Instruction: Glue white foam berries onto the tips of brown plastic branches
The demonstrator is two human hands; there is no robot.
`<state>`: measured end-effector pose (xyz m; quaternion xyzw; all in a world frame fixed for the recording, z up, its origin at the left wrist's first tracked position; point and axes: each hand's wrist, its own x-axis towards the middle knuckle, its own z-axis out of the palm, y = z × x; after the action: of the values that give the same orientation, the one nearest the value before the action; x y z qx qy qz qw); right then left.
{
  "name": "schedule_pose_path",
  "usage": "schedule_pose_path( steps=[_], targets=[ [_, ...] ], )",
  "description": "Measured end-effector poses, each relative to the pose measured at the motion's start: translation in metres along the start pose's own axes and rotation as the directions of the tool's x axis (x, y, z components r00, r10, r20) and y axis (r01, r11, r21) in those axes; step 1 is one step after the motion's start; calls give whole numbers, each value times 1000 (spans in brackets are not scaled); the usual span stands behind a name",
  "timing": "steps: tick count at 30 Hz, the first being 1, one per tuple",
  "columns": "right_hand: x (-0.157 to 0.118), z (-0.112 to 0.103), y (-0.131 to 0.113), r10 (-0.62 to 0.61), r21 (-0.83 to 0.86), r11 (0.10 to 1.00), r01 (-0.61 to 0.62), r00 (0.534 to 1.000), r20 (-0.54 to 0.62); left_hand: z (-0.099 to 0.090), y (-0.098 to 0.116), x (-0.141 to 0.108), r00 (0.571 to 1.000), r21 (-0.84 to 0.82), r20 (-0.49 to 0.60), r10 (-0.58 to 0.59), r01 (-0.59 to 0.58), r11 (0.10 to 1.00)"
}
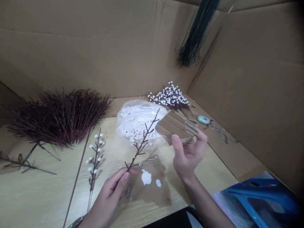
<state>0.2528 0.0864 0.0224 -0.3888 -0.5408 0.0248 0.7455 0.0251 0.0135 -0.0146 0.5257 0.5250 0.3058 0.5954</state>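
My left hand (116, 186) pinches the lower end of a bare brown artificial twig (142, 144), which slants up to the right. A torn piece of cardboard (177, 126) is gripped in my right hand (190, 155), thumb at its near edge. Below lies another cardboard piece (152, 193) with a large blob of white glue (146, 177) and a smaller one on it. Behind the twig is a clear plastic bag (140, 126) full of small white balls. Left of my left hand lies a twig with white berries (96, 155) on its tips.
A big heap of bare dark twigs (59, 117) fills the left. White-berried twigs (169, 96) are piled at the back. Dark wires (197, 34) hang at upper right. A pale blue oval object (203, 119) and glasses (220, 129) lie right. Cardboard walls (95, 47) enclose the table.
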Motion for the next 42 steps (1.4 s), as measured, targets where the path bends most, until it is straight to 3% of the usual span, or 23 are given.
schedule_pose_path(
  steps=[11, 20, 42],
  targets=[
    [1, 0, 2, -38, -27, 999, 39, 999, 4, 0, 7, -1, 1000, 23, 5, 5, -5, 1000],
    [0, -2, 3, -24, -58, 998, 24, 1000, -2, 0, -3, 0, 1000, 1, 25, 3, -3, 1000],
    [2, -4, 0, -15, -70, 997, 13, 1000, -21, 1, 11, -1, 999, 83, -37, 16, -13, 996]
  ],
)
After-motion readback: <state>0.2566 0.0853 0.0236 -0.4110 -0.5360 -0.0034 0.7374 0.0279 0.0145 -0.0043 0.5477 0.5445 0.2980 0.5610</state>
